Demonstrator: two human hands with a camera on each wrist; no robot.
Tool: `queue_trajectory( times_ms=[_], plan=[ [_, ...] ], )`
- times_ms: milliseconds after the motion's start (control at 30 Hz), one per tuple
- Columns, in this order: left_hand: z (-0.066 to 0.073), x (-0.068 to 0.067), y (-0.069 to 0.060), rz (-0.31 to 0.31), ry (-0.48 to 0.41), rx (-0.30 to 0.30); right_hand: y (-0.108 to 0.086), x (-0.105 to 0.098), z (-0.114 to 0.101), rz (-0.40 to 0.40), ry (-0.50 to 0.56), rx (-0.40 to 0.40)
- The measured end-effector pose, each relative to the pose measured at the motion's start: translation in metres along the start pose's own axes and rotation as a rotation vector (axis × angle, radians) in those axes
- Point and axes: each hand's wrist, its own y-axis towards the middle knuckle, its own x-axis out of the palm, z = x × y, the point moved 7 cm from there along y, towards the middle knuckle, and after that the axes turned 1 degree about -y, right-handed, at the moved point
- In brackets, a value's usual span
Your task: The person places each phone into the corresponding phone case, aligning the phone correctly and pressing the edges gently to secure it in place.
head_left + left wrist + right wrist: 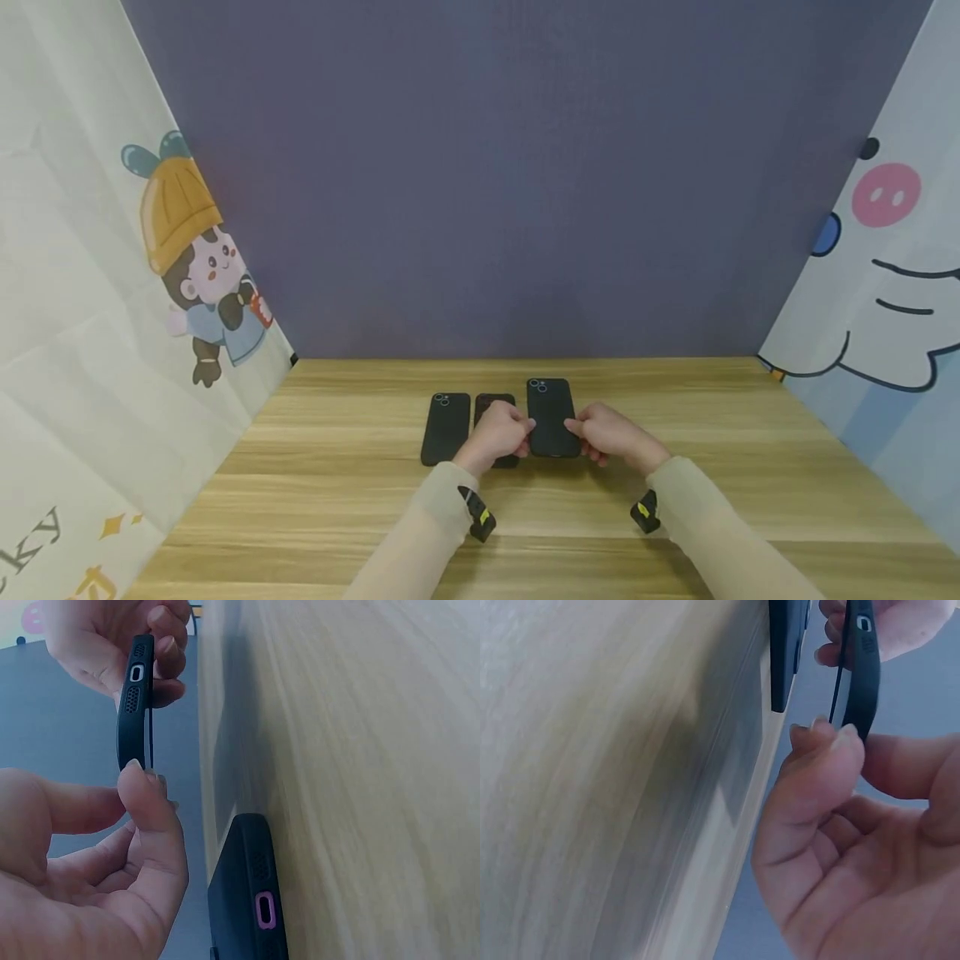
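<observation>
A phone in a black case (551,423) is held between both hands, its camera corner at the top left, tilted up off the wooden table. My left hand (497,433) pinches its left edge between thumb and fingers. On the opposite edge, my right hand (613,435) pinches it likewise. The left wrist view shows the held phone's (133,712) bottom end with its port, and a narrow slit along one side. Beneath my left hand lies a second black-cased phone (507,461), mostly covered. Farther left a third black-cased phone (446,432) lies flat, camera end away from me.
The wooden table (330,483) meets a dark purple-grey panel (525,183) at the back. Side walls carry cartoon prints, a child in a yellow hat (217,275) at left and a pink-snouted figure (885,196) at right. Black straps (480,517) sit on both wrists.
</observation>
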Motion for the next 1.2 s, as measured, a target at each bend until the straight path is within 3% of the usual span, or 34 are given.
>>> queue_trajectory(
  times_ms=[433,1033,1200],
  plan=[
    [-0.006,0.006,0.005,0.035,0.108,-0.073,0.004,0.002,0.005,0.034,-0.024,0.042],
    [-0.007,0.010,0.008,0.065,0.199,-0.090,0.009,0.006,0.014,0.046,0.029,0.099],
    [-0.005,0.012,0.008,0.090,0.256,-0.104,0.008,0.005,0.014,0.082,0.020,0.111]
  ],
)
